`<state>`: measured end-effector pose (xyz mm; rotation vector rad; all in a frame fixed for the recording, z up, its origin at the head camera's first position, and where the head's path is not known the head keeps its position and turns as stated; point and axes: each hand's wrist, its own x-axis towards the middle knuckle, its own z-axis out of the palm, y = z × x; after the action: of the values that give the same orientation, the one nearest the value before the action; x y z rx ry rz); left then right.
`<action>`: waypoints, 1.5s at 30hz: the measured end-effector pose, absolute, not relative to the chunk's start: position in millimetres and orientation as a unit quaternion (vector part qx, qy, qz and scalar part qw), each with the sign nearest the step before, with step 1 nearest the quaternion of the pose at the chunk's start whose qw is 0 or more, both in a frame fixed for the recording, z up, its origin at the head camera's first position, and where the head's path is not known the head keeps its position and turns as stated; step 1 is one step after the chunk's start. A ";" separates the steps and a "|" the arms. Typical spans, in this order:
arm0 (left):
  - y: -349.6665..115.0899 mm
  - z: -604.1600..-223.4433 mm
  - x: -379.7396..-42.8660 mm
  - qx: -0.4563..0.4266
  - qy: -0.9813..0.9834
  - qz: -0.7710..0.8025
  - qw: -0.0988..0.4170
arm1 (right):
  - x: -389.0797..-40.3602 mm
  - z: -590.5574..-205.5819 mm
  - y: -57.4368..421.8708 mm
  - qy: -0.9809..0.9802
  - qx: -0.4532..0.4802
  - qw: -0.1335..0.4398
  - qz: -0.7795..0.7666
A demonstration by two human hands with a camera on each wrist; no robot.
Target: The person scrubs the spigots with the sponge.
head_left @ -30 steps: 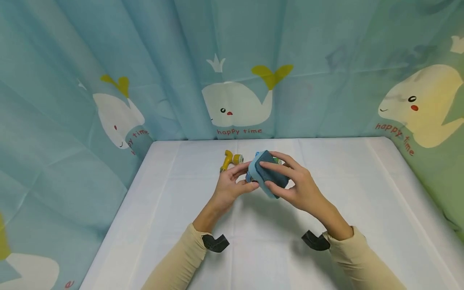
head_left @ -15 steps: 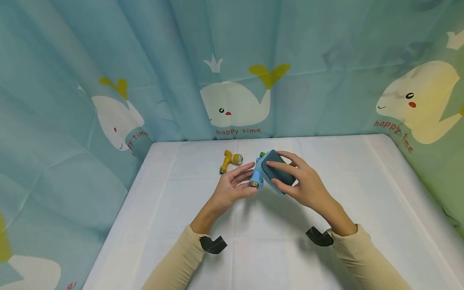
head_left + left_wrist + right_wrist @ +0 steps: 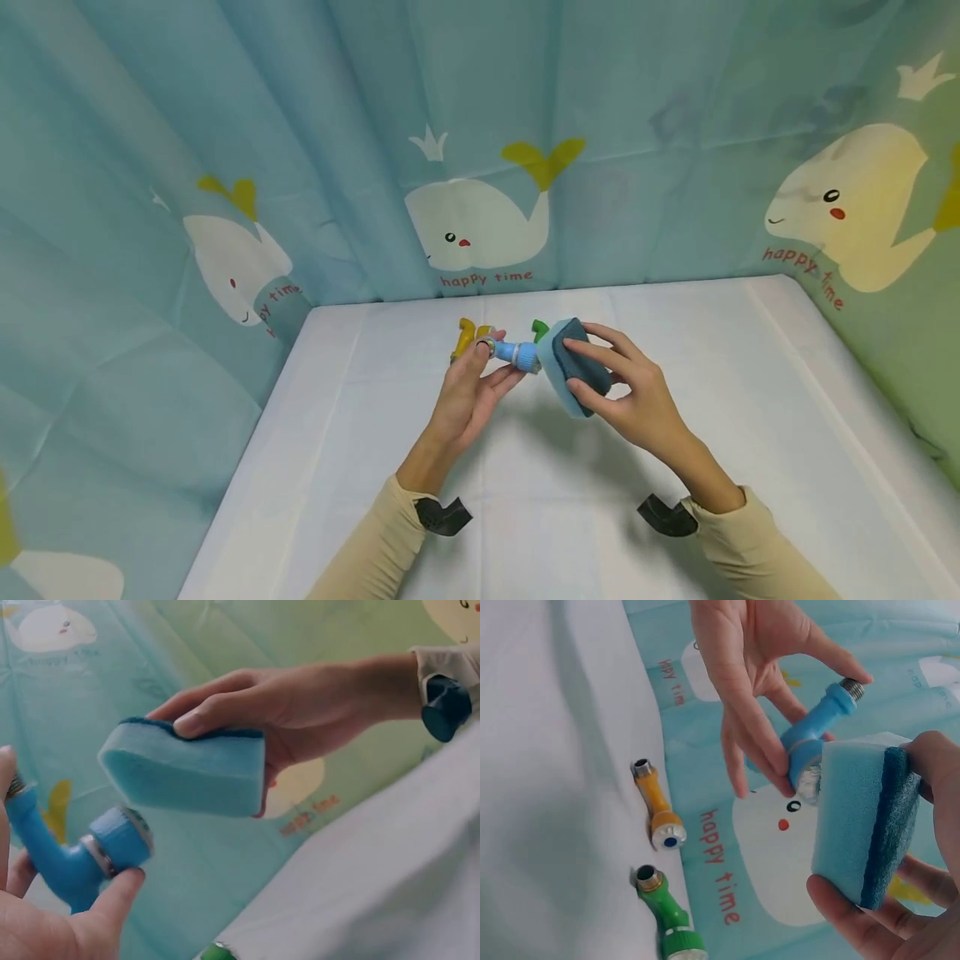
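Note:
My left hand holds a blue plastic faucet above the table. In the right wrist view, its thumb is at the threaded metal end and fingers are at the knob of the faucet. My right hand grips a sponge, light blue with a dark blue scouring side. Fingers and thumb press on the sponge's dark side and edges. In the left wrist view, the sponge is close above and right of the faucet's knob, with a small gap between them.
A yellow faucet and a green faucet lie on the white table beyond the hands. A blue curtain with printed whales hangs behind the table. Black wrist mounts jut from both sleeves.
The blue faucet has turned in my left hand, its threaded end swinging from lower front to the left by the thumb. My right hand has drawn the sponge rightward, away from the faucet.

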<state>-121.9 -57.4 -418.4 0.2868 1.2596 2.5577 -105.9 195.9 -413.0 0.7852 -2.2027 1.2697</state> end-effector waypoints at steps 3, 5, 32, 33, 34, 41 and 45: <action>-55.5 -422.1 -120.8 0.087 0.448 0.881 0.123 | -105.3 -414.8 195.4 -0.804 0.284 0.244 0.461; -54.3 -424.4 -120.4 0.078 0.453 0.880 0.119 | -105.3 -416.0 195.8 -0.805 0.284 0.246 0.459; -56.8 -431.7 -113.8 0.093 0.637 0.763 0.048 | -110.7 -418.2 173.6 -0.812 0.311 0.298 0.394; -56.5 -430.9 -113.3 0.096 0.640 0.762 0.035 | -110.2 -417.5 171.2 -0.817 0.316 0.308 0.371; -56.4 -430.2 -112.7 0.099 0.642 0.760 0.022 | -110.0 -416.9 169.1 -0.822 0.321 0.315 0.349; -58.4 -433.6 -112.3 0.090 0.684 0.723 -0.030 | -113.5 -413.9 164.4 -0.847 0.309 0.321 0.290; -61.9 -434.3 -113.5 0.099 0.681 0.725 -0.011 | -115.8 -407.6 167.5 -0.837 0.326 0.277 0.341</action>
<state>-113.5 -61.9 -434.3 0.3125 2.1551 2.2935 -115.8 167.5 -407.6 0.8753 -2.2471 0.9160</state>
